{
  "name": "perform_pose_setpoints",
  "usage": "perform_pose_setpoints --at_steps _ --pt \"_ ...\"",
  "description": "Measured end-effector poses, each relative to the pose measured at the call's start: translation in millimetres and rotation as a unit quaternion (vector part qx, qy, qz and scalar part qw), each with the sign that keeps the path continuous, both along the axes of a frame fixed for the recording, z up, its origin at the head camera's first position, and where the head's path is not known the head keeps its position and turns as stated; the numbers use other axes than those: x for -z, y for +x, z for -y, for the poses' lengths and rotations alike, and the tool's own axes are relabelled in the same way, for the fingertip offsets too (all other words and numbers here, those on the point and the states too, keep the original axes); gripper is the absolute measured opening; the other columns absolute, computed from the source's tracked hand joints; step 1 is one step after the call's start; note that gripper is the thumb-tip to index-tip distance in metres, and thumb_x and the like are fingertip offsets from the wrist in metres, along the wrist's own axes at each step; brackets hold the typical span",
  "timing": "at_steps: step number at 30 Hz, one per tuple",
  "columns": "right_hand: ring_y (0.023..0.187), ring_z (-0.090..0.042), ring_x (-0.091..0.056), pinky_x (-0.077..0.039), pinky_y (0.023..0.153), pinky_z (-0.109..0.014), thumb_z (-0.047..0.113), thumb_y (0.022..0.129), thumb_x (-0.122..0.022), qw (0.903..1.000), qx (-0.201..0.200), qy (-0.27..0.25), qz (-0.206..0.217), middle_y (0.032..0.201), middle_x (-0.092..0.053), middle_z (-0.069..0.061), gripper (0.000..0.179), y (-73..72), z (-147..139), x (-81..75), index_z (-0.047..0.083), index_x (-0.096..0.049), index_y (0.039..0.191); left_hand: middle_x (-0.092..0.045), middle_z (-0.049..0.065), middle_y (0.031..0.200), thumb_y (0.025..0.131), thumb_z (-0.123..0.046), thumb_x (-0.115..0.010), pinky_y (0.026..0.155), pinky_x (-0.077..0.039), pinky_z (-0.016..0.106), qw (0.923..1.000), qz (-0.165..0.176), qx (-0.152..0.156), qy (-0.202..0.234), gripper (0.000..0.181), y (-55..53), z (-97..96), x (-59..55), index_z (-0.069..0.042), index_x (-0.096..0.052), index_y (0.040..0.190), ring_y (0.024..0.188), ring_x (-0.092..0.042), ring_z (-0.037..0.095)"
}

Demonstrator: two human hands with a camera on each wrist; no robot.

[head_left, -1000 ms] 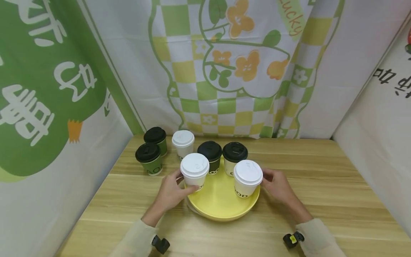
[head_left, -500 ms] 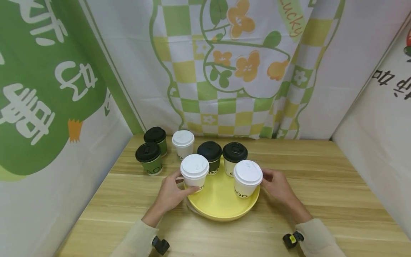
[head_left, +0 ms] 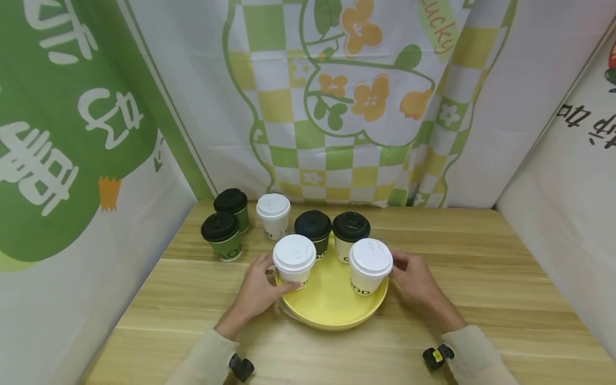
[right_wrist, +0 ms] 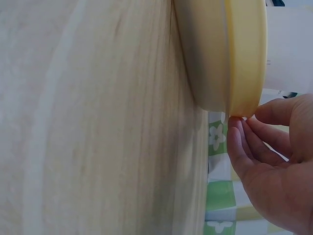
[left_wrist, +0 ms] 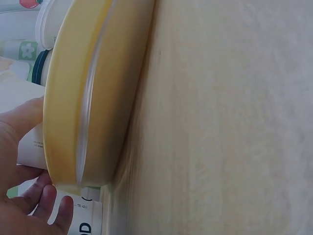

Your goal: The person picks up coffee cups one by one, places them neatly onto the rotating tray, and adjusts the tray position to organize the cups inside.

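Observation:
In the head view, a white paper cup with a white lid (head_left: 294,252) stands at the left side of a round yellow tray (head_left: 332,310). My left hand (head_left: 257,289) grips this cup, thumb in front and fingers around its far side. In the left wrist view the cup (left_wrist: 34,149) is partly behind the tray's rim. My right hand (head_left: 415,278) pinches the tray's right rim (right_wrist: 247,63) between thumb and fingers, beside another white-lidded cup (head_left: 370,264). A dark cup (head_left: 313,232) and a black-lidded white cup (head_left: 351,235) stand at the tray's back.
Left of the tray, two green cups with black lids, one nearer (head_left: 222,238) and one behind (head_left: 232,206), stand on the wooden table (head_left: 481,278). Another white-lidded cup (head_left: 273,216) is at the back. A patterned curtain (head_left: 351,176) hangs along the table's far edge.
The cup in my left hand has shifted slightly right and toward me. My right hand keeps its place on the rim, and the other cups stay where they were.

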State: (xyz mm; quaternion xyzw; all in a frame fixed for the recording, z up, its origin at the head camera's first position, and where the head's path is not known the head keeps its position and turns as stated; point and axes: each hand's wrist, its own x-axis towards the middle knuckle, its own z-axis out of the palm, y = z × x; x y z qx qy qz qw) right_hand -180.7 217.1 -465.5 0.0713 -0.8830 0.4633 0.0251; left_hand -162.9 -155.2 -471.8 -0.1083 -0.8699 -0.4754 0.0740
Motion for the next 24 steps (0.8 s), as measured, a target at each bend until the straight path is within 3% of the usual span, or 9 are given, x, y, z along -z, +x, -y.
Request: perform_pose_setpoints --at_steps 9,16,24 --pt "0.106 -0.025 -0.071 -0.057 0.086 -0.017 0.005 0.103 -0.062 1.0000 -0.006 -0.002 0.005 0.121 -0.076 -0.024 0.032 0.3 0.2 -1.9 -0.008 -0.068 0.132 -0.063 0.019 0.139 0.074 -0.036 -0.098 0.104 -0.053 0.056 0.9994 0.002 -0.011 -0.034 0.085 -1.6 0.8 2.6 -0.002 -0.063 0.143 0.128 -0.057 0.037" --pt "0.109 -0.027 -0.072 -0.058 0.090 -0.020 0.005 0.103 -0.065 1.0000 -0.003 -0.001 -0.002 0.123 -0.075 -0.024 0.032 0.0 -0.5 -0.4 -0.008 -0.068 0.132 -0.061 0.018 0.134 0.074 -0.034 -0.098 0.099 -0.051 0.046 0.9990 0.012 -0.018 -0.040 0.087 -4.4 -0.6 2.0 0.000 -0.060 0.144 0.124 -0.054 0.035" --pt "0.106 -0.026 -0.072 -0.059 0.088 -0.018 0.004 0.100 -0.068 0.9997 -0.011 -0.007 -0.022 0.120 -0.075 -0.024 0.032 5.6 -3.6 1.7 -0.009 -0.069 0.129 -0.056 0.019 0.136 0.075 -0.033 -0.097 0.106 -0.055 0.056 0.9989 0.027 -0.007 -0.038 0.090 -3.5 1.8 1.1 0.001 -0.056 0.148 0.126 -0.055 0.036"
